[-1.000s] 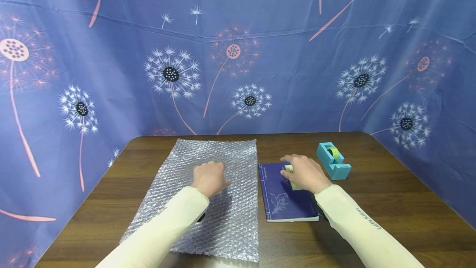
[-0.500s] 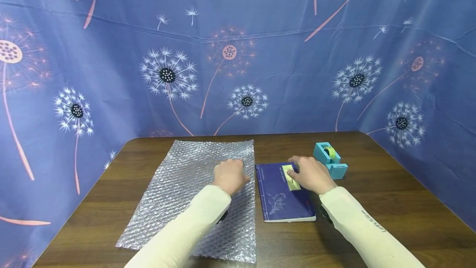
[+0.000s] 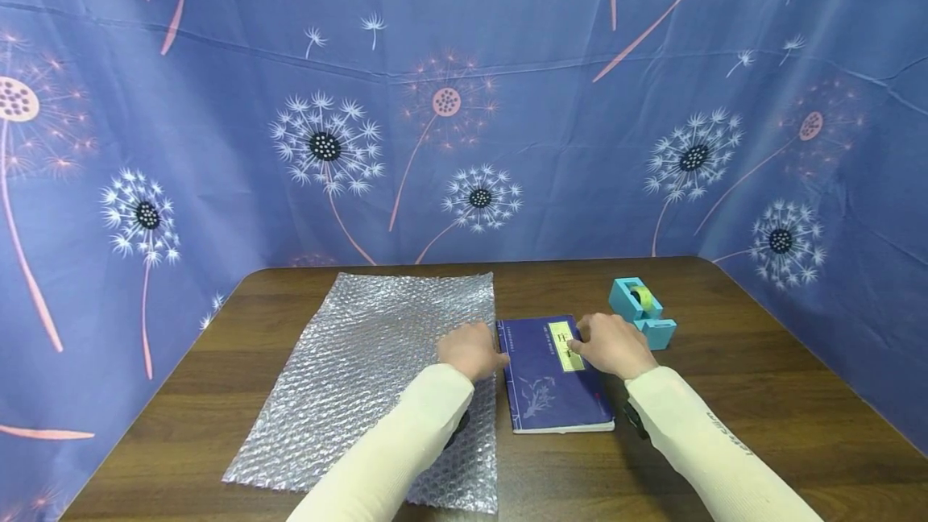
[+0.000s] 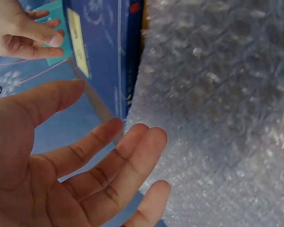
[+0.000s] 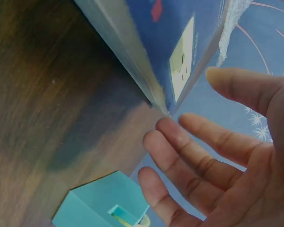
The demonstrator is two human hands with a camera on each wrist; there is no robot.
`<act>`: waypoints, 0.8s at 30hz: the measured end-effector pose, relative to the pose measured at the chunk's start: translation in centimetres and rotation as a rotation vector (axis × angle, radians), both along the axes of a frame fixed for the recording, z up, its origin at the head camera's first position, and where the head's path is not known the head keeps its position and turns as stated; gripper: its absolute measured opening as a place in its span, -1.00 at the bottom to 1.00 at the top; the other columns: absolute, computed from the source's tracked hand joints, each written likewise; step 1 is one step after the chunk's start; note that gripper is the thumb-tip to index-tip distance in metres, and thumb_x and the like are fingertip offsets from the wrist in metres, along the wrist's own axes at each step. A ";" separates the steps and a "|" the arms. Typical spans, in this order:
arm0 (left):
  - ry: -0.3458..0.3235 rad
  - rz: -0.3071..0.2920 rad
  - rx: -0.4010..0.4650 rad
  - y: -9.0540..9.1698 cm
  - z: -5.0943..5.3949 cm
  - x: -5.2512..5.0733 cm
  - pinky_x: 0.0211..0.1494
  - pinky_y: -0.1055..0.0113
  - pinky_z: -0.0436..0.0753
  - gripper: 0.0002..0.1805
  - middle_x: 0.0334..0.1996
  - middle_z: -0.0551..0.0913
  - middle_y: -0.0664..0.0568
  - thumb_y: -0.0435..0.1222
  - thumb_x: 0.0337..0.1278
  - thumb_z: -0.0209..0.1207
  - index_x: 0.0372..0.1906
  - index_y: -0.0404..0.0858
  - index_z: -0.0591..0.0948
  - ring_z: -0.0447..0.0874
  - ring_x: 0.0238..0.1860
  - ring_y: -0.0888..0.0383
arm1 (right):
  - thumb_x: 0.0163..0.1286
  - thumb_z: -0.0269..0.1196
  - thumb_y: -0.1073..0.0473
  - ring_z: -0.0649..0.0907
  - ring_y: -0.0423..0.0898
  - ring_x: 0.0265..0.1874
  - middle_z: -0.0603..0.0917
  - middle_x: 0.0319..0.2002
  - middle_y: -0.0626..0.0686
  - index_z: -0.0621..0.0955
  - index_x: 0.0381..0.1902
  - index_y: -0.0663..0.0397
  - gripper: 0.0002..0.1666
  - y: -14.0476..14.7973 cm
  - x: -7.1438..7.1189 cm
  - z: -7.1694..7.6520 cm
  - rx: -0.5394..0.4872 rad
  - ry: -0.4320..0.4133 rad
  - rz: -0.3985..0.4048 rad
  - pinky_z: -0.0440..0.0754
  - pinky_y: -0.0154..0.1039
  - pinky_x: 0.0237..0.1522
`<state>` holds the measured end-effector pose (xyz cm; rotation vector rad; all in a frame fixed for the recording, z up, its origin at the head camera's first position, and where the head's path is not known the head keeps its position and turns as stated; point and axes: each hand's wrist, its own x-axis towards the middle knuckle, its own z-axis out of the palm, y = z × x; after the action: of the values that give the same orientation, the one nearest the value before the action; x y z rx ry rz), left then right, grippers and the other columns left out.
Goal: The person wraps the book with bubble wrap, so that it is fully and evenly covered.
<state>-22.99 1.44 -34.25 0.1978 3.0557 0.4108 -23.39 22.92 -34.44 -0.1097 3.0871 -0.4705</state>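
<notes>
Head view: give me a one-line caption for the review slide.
Left hand and right hand flank a blue book lying between bubble wrap and a turquoise tape dispenser on a wooden table.

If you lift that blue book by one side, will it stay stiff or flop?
The blue book would probably bend a little, being thin for its width. Its right side might fan open, since page edges show there. Lying flat, it should slide rather than tip.
</notes>
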 end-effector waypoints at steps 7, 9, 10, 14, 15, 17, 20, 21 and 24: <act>0.020 0.009 -0.049 1.0 -1.0 0.0 -0.15 0.07 0.72 -0.55 -0.21 0.77 -0.08 0.05 0.08 0.44 -0.14 -0.25 0.75 0.76 -0.17 -0.04 | 0.37 0.37 0.06 0.51 -0.04 -0.50 0.57 -0.47 0.04 0.72 -0.21 0.29 -0.67 -0.1 0.0 -0.7 0.010 -0.082 -0.072 0.43 -0.19 -0.53; 0.023 0.019 -0.066 1.2 -1.1 0.0 -0.16 0.08 0.73 -0.53 -0.23 0.77 -0.08 0.05 0.07 0.45 -0.11 -0.25 0.75 0.76 -0.18 -0.04 | 0.36 0.38 0.04 0.52 -0.04 -0.50 0.57 -0.49 0.03 0.71 -0.23 0.31 -0.64 -0.2 0.0 -0.9 0.016 -0.093 -0.084 0.44 -0.19 -0.53; 0.020 0.026 -0.071 1.3 -1.2 0.0 -0.14 0.08 0.72 -0.52 -0.21 0.77 -0.08 0.06 0.08 0.44 -0.09 -0.25 0.75 0.76 -0.16 -0.04 | 0.36 0.38 0.03 0.52 -0.03 -0.50 0.57 -0.50 0.04 0.70 -0.25 0.32 -0.63 -0.2 0.0 -1.0 0.020 -0.098 -0.088 0.44 -0.19 -0.53; 0.017 0.053 -0.087 1.6 -1.6 0.0 -0.11 0.09 0.72 -0.46 -0.19 0.76 -0.08 0.08 0.04 0.46 -0.05 -0.25 0.73 0.75 -0.14 -0.04 | 0.36 0.38 0.01 0.51 -0.03 -0.52 0.51 -0.54 0.04 0.66 -0.31 0.30 -0.62 -0.3 -0.1 -1.3 0.021 -0.114 -0.101 0.40 -0.20 -0.53; 0.016 0.056 -0.091 1.7 -1.7 -0.1 -0.11 0.09 0.72 -0.46 -0.20 0.76 -0.08 0.08 0.03 0.46 -0.05 -0.26 0.74 0.75 -0.15 -0.03 | 0.36 0.38 0.01 0.51 -0.04 -0.53 0.50 -0.55 0.04 0.66 -0.32 0.29 -0.62 -0.3 -0.1 -1.3 0.021 -0.117 -0.101 0.39 -0.20 -0.54; 0.016 0.052 -0.103 1.9 -1.8 -0.1 -0.13 0.11 0.72 -0.46 -0.21 0.76 -0.07 0.10 0.02 0.47 -0.07 -0.25 0.74 0.75 -0.17 -0.01 | 0.37 0.38 0.00 0.51 -0.04 -0.53 0.49 -0.55 0.04 0.65 -0.32 0.29 -0.61 -0.3 -0.1 -1.4 0.024 -0.122 -0.101 0.39 -0.21 -0.53; 0.011 0.040 -0.116 2.1 -2.0 -0.2 -0.16 0.14 0.72 -0.47 -0.25 0.76 -0.05 0.12 0.02 0.46 -0.12 -0.24 0.75 0.75 -0.21 0.02 | 0.37 0.37 0.00 0.53 -0.01 -0.49 0.54 -0.50 0.06 0.66 -0.21 0.37 -0.56 -0.3 -0.2 -1.4 0.036 -0.130 -0.101 0.45 -0.18 -0.51; 0.010 0.037 -0.117 2.2 -2.0 -0.2 -0.17 0.15 0.72 -0.48 -0.26 0.77 -0.05 0.12 0.02 0.46 -0.14 -0.24 0.76 0.75 -0.22 0.03 | 0.37 0.37 0.00 0.54 0.00 -0.47 0.56 -0.48 0.07 0.65 -0.17 0.39 -0.53 -0.3 -0.2 -1.3 0.039 -0.132 -0.101 0.47 -0.16 -0.49; -0.007 0.033 -0.108 2.4 -2.0 -0.2 -0.16 0.15 0.71 -0.47 -0.25 0.77 -0.04 0.13 0.02 0.45 -0.14 -0.24 0.75 0.75 -0.22 0.03 | 0.38 0.35 0.01 0.55 0.02 -0.44 0.59 -0.43 0.10 0.63 -0.06 0.46 -0.48 -0.5 -0.2 -1.4 0.041 -0.139 -0.104 0.52 -0.13 -0.45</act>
<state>-23.20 3.84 -36.28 0.1416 3.0671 0.2461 -23.64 22.47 -35.81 0.0812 2.9736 -0.3985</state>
